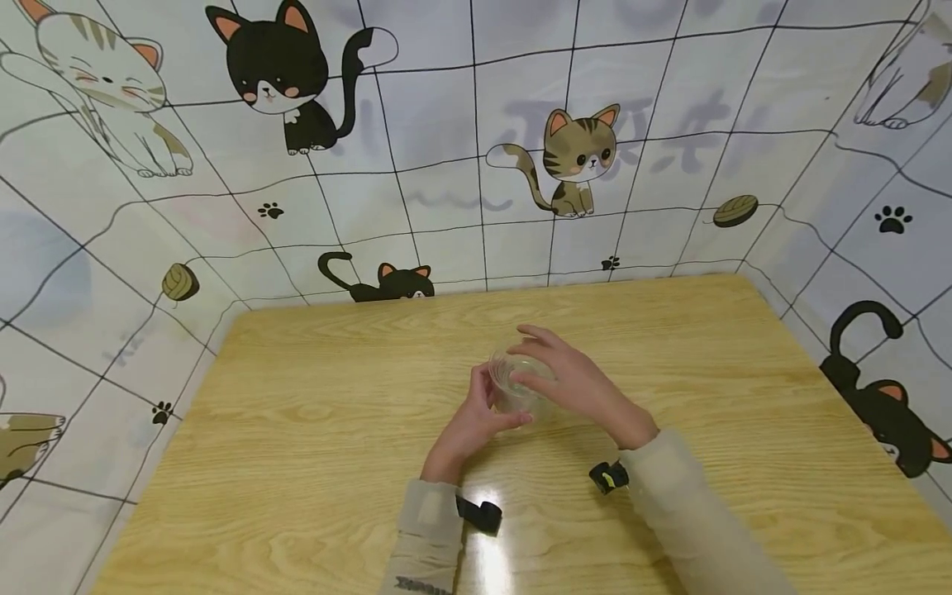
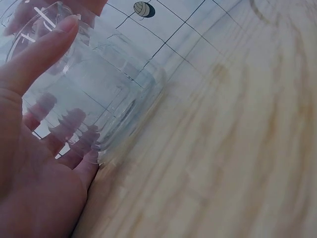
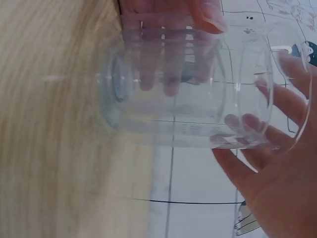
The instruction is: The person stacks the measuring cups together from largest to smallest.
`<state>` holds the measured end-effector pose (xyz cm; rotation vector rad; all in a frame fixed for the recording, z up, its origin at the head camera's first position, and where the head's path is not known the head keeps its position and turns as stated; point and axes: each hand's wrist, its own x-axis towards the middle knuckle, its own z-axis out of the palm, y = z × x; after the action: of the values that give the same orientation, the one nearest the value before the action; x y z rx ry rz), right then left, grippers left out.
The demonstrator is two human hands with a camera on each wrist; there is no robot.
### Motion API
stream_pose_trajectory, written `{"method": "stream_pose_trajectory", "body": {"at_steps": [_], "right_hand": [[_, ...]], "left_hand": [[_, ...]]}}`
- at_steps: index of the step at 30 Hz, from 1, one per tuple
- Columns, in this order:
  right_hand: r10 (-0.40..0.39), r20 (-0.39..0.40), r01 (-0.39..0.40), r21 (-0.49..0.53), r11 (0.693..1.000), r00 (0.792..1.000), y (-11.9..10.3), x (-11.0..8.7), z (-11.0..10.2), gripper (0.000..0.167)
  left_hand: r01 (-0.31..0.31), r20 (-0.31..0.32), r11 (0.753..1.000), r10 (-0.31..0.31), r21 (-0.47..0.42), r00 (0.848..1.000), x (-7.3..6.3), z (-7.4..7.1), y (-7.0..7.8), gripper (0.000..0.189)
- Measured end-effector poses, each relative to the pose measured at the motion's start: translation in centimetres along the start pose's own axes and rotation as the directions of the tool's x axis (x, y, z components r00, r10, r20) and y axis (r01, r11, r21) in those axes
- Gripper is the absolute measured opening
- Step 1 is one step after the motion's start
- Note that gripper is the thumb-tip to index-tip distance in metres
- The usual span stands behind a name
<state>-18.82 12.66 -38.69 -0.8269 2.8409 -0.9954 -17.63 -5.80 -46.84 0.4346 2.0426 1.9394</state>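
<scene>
A clear, see-through jar [image 1: 513, 398] stands upright on the wooden table in the head view, between the two hands. My left hand [image 1: 476, 417] holds its side, thumb on the near side and fingers round the far side. In the left wrist view the jar [image 2: 114, 89] has its base at the tabletop, with the left fingers showing through its wall. My right hand [image 1: 568, 376] is at the jar's top, thumb and fingers curved about its rim. In the right wrist view a wide clear ring circles the jar's top [image 3: 270, 74]; I cannot tell whether it is a lid or the rim.
The light wooden table [image 1: 320, 463] spreads out on all sides of the hands. Behind it and at both sides hangs a white cloth [image 1: 446, 107] printed with cartoon cats, paw prints and black grid lines. Black straps [image 1: 479, 514] show at the wrists.
</scene>
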Motion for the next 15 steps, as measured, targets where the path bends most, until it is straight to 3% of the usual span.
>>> {"method": "stream_pose_trajectory", "body": {"at_steps": [3, 7, 10, 15], "right_hand": [[0.008, -0.029, -0.004, 0.137, 0.991, 1.000, 0.6, -0.3, 0.4, 0.047], [0.028, -0.062, -0.005, 0.338, 0.941, 0.998, 1.0, -0.5, 0.9, 0.048], [0.041, -0.069, -0.008, 0.420, 0.907, 0.997, 1.1, -0.6, 1.0, 0.048], [0.057, -0.080, -0.012, 0.473, 0.881, 0.995, 0.9, -0.7, 1.3, 0.046]], "left_hand": [[-0.001, 0.013, 1.000, 0.002, -0.026, 1.000, -0.4, 0.2, 1.0, 0.083], [0.001, 0.015, 1.000, -0.001, -0.028, 1.000, -0.6, 0.2, 1.8, 0.081], [0.017, 0.008, 1.000, -0.017, -0.027, 1.000, -0.4, 0.0, 1.4, 0.081], [0.008, 0.009, 1.000, -0.008, -0.015, 1.000, 0.0, -0.2, -0.1, 0.084]]}}
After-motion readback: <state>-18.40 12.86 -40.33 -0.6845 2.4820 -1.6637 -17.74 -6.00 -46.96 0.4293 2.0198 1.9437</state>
